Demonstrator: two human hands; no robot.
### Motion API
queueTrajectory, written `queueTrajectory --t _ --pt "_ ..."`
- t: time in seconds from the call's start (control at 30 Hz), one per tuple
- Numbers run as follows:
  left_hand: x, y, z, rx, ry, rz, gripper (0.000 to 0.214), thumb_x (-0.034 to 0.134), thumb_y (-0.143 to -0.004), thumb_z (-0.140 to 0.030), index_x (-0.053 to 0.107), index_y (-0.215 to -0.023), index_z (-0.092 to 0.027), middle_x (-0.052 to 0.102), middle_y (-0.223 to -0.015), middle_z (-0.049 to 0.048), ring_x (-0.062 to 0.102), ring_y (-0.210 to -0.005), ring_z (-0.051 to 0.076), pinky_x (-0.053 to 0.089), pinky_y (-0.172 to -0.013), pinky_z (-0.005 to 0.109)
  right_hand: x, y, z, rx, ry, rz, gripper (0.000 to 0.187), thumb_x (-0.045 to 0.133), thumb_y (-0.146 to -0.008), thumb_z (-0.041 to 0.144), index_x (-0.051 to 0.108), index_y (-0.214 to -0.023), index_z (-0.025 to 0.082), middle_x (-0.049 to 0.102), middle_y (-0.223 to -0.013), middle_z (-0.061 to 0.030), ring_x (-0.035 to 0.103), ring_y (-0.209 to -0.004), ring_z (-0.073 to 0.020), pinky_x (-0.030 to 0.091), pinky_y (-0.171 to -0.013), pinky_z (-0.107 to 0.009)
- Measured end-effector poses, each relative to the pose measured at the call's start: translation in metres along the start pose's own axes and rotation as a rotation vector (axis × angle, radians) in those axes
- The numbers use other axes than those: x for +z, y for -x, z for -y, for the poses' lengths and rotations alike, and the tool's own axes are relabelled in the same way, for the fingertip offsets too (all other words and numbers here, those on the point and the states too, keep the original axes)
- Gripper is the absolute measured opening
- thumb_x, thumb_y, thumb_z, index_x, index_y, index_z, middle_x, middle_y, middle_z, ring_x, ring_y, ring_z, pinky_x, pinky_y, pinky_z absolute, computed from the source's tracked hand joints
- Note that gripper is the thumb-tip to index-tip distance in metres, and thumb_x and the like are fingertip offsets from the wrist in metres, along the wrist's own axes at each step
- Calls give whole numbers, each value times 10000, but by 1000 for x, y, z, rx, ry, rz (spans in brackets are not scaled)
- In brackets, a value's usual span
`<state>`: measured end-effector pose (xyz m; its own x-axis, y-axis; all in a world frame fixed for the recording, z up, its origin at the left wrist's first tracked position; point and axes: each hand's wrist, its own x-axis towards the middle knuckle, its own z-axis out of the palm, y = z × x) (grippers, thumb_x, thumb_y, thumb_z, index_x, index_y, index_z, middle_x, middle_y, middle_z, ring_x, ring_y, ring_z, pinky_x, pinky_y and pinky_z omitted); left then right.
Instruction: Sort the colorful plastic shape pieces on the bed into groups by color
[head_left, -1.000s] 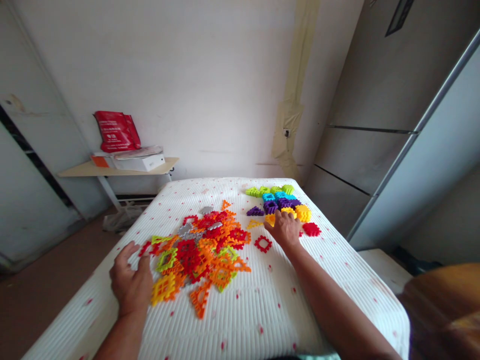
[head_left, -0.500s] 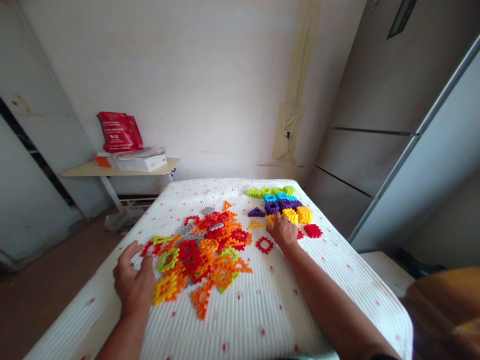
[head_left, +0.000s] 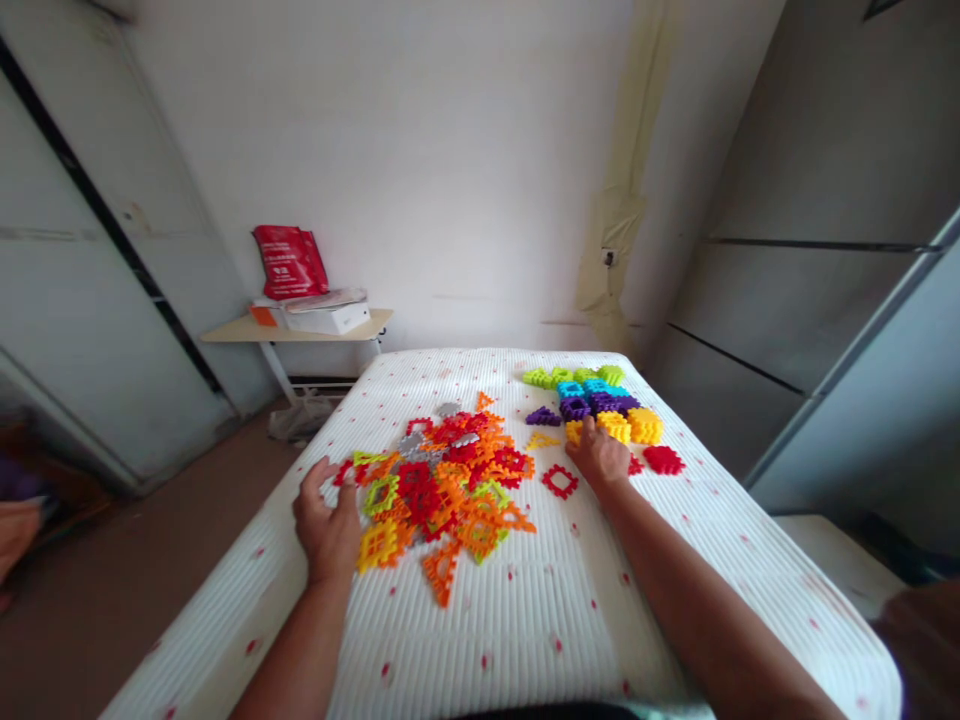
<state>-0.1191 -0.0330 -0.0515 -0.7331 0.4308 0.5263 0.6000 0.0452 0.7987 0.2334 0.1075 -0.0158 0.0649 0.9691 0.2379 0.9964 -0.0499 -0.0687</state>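
Stack of yellow pieces, leftmost in its row on the dotted white cover, at right hand's fingertips; fingers drawn narrow, whether gripping cannot be told. Step in hand looks like squaring up that stack; next move would seem to call for a light touch, sparing purple stacks just behind. Left hand wide, nothing visibly held, beside mixed heap.
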Motion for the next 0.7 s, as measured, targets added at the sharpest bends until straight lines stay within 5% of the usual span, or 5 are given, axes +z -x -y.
queueTrajectory --t 0.33,0.5,0.7 --pt "-16 5 -14 -78 56 83 268 493 -729 -342 658 -848 -167 666 -843 65 603 -822 201 474 -776 329 -4 6 0 -24 -7 -55 620 430 -836 495 399 -1321 109 610 -951 -195 630 -766 -310 435 -610 -380" --pt "-40 21 -12 25 -92 273 234 518 -721 -391 630 -717 -185 628 -701 21 582 -695 181 478 -713 321 -15 21 -1 -59 32 -186 680 396 -848 549 333 -1366 113 601 -976 -191 619 -713 -284 411 -562 -343" --pt "-55 37 -7 214 -258 522 352 581 -671 -391 657 -966 -214 645 -932 60 582 -888 228 470 -820 368 -27 35 -1 -307 11 -214 494 349 -901 433 422 -1314 174 606 -1060 -134 613 -788 -229 359 -553 -262"
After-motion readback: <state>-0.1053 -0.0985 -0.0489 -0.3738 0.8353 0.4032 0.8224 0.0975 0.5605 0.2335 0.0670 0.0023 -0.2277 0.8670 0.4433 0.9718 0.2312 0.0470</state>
